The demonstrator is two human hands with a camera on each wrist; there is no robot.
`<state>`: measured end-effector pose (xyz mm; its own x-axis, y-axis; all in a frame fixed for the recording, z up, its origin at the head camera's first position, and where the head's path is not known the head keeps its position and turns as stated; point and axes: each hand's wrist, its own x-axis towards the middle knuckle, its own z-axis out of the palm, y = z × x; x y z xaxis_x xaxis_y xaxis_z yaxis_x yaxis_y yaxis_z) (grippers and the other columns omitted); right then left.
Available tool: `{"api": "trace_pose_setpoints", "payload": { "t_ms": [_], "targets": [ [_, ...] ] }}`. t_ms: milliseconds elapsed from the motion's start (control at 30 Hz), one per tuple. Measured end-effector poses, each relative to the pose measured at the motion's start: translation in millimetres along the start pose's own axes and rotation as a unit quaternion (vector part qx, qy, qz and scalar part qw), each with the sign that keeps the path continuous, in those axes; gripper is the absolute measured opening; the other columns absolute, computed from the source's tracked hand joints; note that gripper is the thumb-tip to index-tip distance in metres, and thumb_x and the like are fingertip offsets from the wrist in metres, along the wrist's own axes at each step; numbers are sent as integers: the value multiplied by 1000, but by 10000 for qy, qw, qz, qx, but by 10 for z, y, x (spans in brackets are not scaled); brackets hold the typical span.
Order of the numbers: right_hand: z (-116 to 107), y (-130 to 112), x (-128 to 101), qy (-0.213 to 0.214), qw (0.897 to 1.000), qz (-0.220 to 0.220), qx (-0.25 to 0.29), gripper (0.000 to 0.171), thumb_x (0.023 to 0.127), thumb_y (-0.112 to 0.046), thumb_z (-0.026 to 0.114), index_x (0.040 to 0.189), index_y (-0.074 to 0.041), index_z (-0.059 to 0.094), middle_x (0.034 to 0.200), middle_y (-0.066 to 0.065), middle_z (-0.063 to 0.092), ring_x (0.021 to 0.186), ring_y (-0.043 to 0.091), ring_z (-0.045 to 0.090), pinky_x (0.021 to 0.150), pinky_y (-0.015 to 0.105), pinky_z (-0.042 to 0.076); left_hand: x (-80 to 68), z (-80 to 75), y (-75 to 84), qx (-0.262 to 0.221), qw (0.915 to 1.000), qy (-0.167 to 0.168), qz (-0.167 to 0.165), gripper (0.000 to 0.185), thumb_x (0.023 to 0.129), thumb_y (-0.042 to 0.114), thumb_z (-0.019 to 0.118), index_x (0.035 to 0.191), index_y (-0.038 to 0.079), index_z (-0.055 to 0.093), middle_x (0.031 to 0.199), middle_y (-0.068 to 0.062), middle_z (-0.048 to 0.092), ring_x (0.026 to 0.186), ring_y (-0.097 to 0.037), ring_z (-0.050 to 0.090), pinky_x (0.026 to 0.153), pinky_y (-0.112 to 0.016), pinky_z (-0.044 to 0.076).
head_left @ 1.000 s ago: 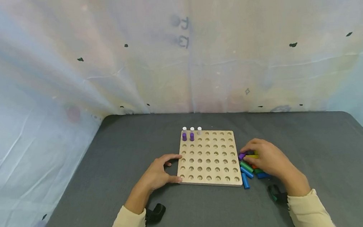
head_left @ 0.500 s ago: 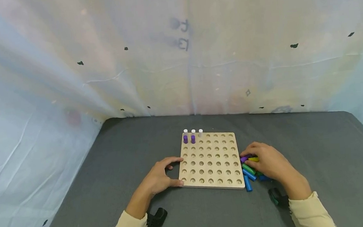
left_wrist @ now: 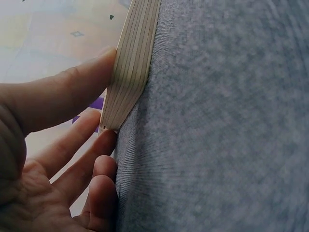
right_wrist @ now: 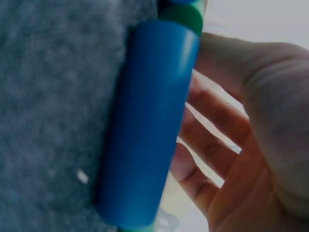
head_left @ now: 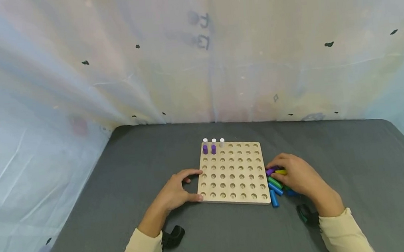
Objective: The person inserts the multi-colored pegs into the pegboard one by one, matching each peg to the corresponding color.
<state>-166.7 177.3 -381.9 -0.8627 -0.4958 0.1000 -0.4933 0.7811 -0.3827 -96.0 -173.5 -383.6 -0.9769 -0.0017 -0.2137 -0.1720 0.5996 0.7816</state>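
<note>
A light wooden pegboard [head_left: 231, 173] with rows of round holes lies on the grey cloth. Three white pegs [head_left: 213, 141] stand along its back row, and two purple pegs [head_left: 205, 149] stand in front of them. My left hand [head_left: 173, 190] touches the board's left side, thumb at the near corner and index finger farther up; its thumb also shows on the board's edge [left_wrist: 130, 58] in the left wrist view. At the board's right, my right hand [head_left: 298, 173] pinches a loose purple peg [head_left: 271, 171] between thumb and index finger.
Under and beside the right hand lie a yellow peg [head_left: 281, 172], a green peg [head_left: 275, 182] and several blue pegs [head_left: 274, 198]. One blue peg [right_wrist: 147, 125] fills the right wrist view. A pale printed curtain [head_left: 239, 58] hangs behind the table.
The loose purple peg has turned slightly at my right fingertips and shows more of its length. My left hand stays at the board's edge. The head view has tilted a little.
</note>
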Motion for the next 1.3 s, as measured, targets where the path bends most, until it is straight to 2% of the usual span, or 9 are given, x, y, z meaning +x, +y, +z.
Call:
{"api": "trace_pose_setpoints", "payload": {
  "t_ms": [433,733,1300],
  "targets": [
    [-53,42,57,-75,9999,-67,-91,21,93,-18,70,114,-16,74,120,9,67,113,35,61,96,58,46,62,-29,48,-37,10000,-64,-58,68,70,14,91,128,37,64,137,-4,54,122,-25,51,93,-48,43],
    [17,40,6,-143,9999,-61,-36,21,94,-18,69,114,-16,73,120,8,66,114,35,61,96,59,44,1,-10,30,54,9998,-6,-191,70,66,13,93,126,36,66,134,-4,56,119,-25,51,94,-50,41],
    [30,27,-10,1,9999,-127,26,20,93,-18,70,113,-17,74,117,7,67,111,32,62,95,57,46,-21,-4,32,73,9997,54,-241,68,67,14,93,125,38,66,134,-6,56,121,-26,51,96,-52,41]
  ]
}}
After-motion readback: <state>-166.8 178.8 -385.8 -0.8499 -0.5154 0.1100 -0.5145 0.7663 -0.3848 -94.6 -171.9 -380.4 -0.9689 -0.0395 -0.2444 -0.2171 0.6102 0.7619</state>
